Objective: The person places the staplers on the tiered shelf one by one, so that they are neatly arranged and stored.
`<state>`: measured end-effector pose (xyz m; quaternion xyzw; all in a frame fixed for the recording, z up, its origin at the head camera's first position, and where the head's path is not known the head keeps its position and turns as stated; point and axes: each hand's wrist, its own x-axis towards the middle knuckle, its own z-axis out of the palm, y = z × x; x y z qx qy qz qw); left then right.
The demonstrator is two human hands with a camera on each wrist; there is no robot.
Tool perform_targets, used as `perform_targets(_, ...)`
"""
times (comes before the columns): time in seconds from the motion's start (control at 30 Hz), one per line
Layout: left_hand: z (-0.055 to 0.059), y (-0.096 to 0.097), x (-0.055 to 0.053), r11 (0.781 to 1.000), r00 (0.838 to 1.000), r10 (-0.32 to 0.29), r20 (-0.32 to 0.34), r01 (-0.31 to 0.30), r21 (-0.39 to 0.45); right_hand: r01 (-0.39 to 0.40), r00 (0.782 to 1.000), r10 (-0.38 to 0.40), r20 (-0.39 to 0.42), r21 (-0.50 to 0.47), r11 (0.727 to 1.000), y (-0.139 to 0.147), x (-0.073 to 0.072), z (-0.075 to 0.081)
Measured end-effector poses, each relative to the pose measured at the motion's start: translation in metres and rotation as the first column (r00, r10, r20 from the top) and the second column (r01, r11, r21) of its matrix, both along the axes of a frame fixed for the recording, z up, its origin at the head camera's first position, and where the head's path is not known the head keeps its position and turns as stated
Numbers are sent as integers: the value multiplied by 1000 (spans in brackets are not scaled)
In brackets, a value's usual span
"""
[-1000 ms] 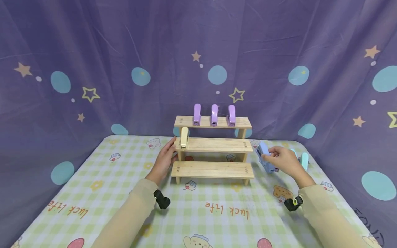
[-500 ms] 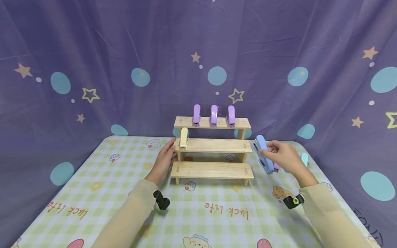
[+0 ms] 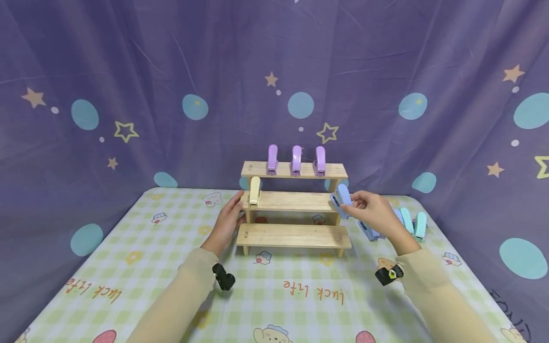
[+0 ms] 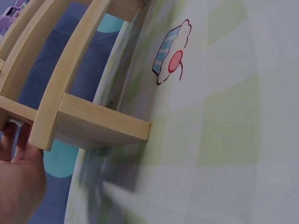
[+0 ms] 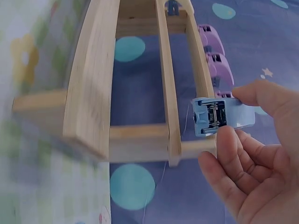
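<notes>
a right hand (image 3: 373, 209) pinches a light-blue stapler (image 3: 344, 195) between thumb and fingers, tilted, at the right end of the middle shelf (image 3: 296, 201) of a three-tier wooden rack (image 3: 293, 237); whether its base touches the wood cannot be told. a left hand (image 3: 225, 221) rests its fingers against the rack's left end; with the thumb unclear, whether it pinches cannot be told.

setting the stapler down well would seem to call for levelling the base, facing the nose forward like the cream-yellow stapler (image 3: 255, 190) at the opposite end, and lowering it wholly over the board. a pinch high on the sides should spare the fingertips, with release best left until the base sits flat; light support from the left should steady the rack.

the count: one rack, three shelves; three purple staplers (image 3: 296, 159) on top; one cream-yellow, middle; one light-blue, in hand; on the tablecloth (image 3: 300, 314) at right, at least two loose blue staplers (image 3: 369, 232), one partly hidden, and two mint-green staplers (image 3: 421, 224).
</notes>
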<state>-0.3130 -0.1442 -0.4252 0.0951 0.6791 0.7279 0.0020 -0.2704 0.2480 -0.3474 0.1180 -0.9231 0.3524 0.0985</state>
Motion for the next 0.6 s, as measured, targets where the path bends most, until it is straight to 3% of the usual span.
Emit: perform_targets(0.6, -1, 0, 0, 1000, 1000, 1, 9, -1, 5, -110, 990, 121, 75, -129, 985, -67, -19, 0)
